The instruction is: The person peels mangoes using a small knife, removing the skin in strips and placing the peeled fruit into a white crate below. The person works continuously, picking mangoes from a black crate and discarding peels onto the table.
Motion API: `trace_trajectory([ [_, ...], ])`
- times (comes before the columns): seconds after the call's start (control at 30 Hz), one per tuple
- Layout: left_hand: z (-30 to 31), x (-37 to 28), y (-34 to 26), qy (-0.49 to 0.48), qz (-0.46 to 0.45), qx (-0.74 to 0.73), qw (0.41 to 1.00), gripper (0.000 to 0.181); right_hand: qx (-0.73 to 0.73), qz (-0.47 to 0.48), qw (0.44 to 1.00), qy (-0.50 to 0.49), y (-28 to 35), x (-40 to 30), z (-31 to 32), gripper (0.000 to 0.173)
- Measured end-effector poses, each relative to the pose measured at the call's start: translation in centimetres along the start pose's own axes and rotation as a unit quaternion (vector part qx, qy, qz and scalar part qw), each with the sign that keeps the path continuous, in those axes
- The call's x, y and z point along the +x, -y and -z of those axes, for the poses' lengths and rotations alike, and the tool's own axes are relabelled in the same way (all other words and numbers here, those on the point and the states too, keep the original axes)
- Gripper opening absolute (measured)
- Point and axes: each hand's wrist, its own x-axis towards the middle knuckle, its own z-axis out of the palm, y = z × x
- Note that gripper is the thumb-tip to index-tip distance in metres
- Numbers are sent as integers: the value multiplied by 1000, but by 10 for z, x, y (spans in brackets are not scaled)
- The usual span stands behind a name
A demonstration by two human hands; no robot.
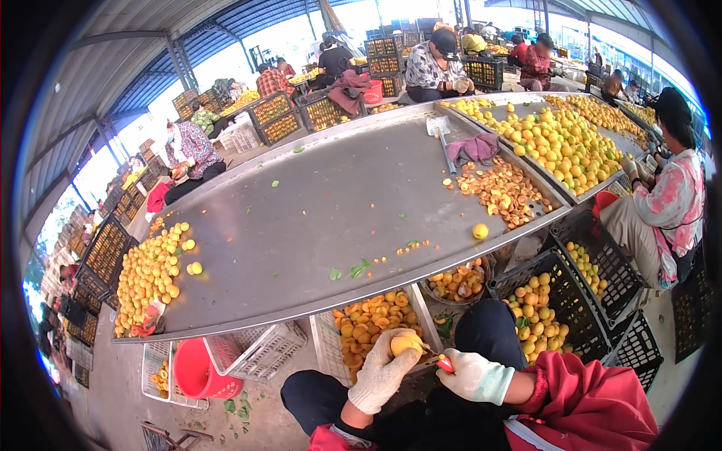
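Note:
My left hand (381, 369), in a knitted white work glove, grips a yellow apricot-like fruit (404, 343) above my lap. My right hand (472, 373), gloved too, is closed around the red handle of a small hand tool (445, 363). The tool's thin tip points at the fruit; whether it touches the flesh is too small to tell. Just beyond my hands, below the table edge, a white plastic crate (329, 350) holds halved orange fruit (369, 321). By my right knee, a black plastic crate (584, 313) contains whole yellow fruit (538, 315).
A metal-topped table (316, 208) spans the front, with whole fruit (148, 268) at its left end. Toward its right lie cut pieces (505, 194), a purple cloth (472, 147) and a scraper (445, 144). A red bucket (194, 369) stands lower left. A co-worker (665, 191) sits at right.

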Motion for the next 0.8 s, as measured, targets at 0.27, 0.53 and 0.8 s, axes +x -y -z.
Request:
trace_trajectory([
  [0.27,-48,-4,18,-5,53,-419,907,59,100,-30,990,-97,-12,-8,-52,34],
  [0.53,-34,-3,40,-55,20,-193,979,60,126,-22,988,-84,-8,-9,-43,37],
  [0.8,-7,-12,5,78,47,-277,956,55,461,116,878,-64,-6,-14,-2,55],
])
